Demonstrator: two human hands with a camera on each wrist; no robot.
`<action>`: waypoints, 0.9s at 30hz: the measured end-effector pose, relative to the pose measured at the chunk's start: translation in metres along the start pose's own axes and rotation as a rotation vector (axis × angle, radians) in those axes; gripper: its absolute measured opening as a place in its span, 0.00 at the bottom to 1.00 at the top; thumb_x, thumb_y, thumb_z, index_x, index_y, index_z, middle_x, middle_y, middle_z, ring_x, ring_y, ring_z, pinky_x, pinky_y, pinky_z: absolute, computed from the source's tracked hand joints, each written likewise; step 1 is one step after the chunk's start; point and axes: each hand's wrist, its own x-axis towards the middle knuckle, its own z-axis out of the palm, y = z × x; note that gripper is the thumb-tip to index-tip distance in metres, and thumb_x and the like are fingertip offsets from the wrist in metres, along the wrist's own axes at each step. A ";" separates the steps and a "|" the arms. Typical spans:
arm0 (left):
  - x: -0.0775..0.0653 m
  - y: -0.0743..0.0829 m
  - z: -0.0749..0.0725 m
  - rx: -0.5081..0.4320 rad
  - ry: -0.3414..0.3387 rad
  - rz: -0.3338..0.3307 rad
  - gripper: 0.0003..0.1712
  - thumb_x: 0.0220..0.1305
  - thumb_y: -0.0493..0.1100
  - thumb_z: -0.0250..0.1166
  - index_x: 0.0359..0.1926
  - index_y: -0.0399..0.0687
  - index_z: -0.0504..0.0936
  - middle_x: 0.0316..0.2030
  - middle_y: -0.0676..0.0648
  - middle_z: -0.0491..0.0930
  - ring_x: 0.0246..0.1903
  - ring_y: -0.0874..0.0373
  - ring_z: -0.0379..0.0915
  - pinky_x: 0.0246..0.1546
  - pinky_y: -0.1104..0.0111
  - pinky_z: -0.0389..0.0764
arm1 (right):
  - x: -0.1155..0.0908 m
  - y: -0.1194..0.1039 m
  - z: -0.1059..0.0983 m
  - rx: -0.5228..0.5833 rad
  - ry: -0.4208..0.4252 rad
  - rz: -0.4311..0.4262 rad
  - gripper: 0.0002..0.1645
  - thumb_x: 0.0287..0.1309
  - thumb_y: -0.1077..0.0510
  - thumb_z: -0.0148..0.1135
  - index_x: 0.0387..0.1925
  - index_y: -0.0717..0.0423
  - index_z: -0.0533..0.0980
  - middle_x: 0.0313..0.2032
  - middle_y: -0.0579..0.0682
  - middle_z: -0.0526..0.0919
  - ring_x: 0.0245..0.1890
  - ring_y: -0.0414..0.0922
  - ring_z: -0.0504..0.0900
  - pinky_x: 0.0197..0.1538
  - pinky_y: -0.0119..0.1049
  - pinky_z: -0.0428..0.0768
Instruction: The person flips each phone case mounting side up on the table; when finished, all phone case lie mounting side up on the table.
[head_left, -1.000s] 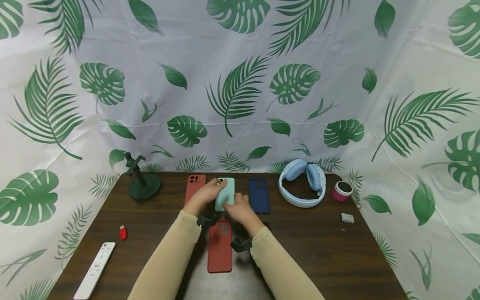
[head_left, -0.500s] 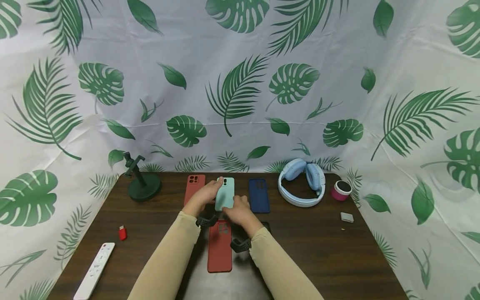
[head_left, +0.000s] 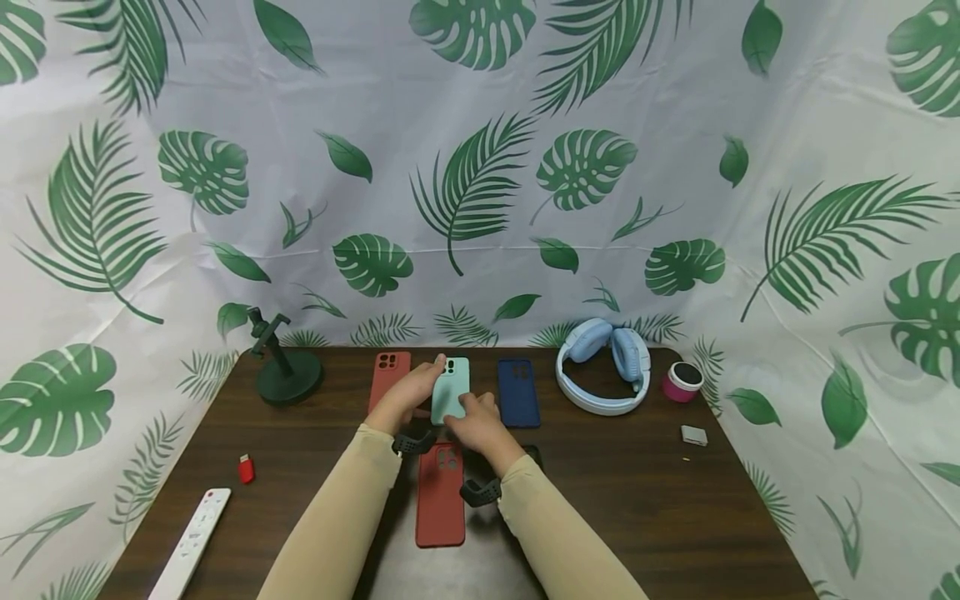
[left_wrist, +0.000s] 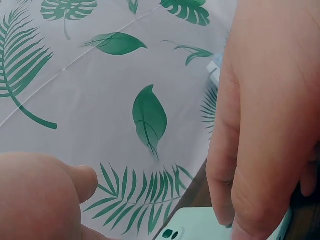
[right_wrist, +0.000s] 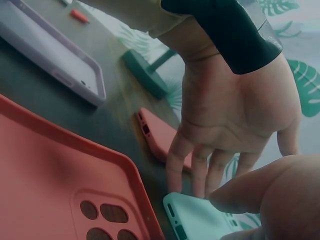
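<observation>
A mint-green phone case (head_left: pixel 454 385) lies at the back middle of the dark wooden table, its camera end away from me. My left hand (head_left: pixel 408 393) is at its left edge, fingers extended, thumb near the camera corner; the right wrist view shows its open palm. At the near end, my right hand (head_left: pixel 480 421) pinches the mint case between thumb and bent fingers. In the right wrist view, the right thumb (right_wrist: pixel 245 192) lies over the case's edge. A red phone case (head_left: pixel 440 504) lies below my hands; another red case (head_left: pixel 388 375) is partly behind my left hand.
A blue case (head_left: pixel 518 392) and light-blue headphones (head_left: pixel 606 367) stand to the right, beyond them a pink jar (head_left: pixel 682 382). Left are a green stand (head_left: pixel 288 375), red USB stick (head_left: pixel 246 468) and white remote (head_left: pixel 191 542). A lavender case (right_wrist: pixel 60 55) shows in the right wrist view.
My left thumb has shifted off the top of the mint case to its upper left corner, uncovering the camera holes. The right hand has barely moved.
</observation>
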 end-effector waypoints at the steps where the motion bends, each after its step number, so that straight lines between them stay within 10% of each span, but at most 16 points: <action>1: 0.000 0.000 0.000 -0.012 -0.002 -0.003 0.55 0.71 0.77 0.40 0.82 0.45 0.40 0.81 0.38 0.41 0.78 0.36 0.44 0.64 0.37 0.71 | 0.001 0.000 0.000 0.000 0.003 0.001 0.38 0.68 0.40 0.59 0.72 0.53 0.67 0.66 0.64 0.59 0.66 0.61 0.64 0.62 0.60 0.72; 27: -0.009 0.010 -0.003 -0.103 0.006 0.019 0.47 0.75 0.71 0.42 0.77 0.40 0.57 0.69 0.37 0.64 0.66 0.39 0.63 0.62 0.44 0.76 | 0.003 -0.010 0.004 -0.031 0.090 -0.051 0.37 0.63 0.39 0.65 0.62 0.60 0.69 0.59 0.68 0.67 0.59 0.66 0.67 0.55 0.59 0.75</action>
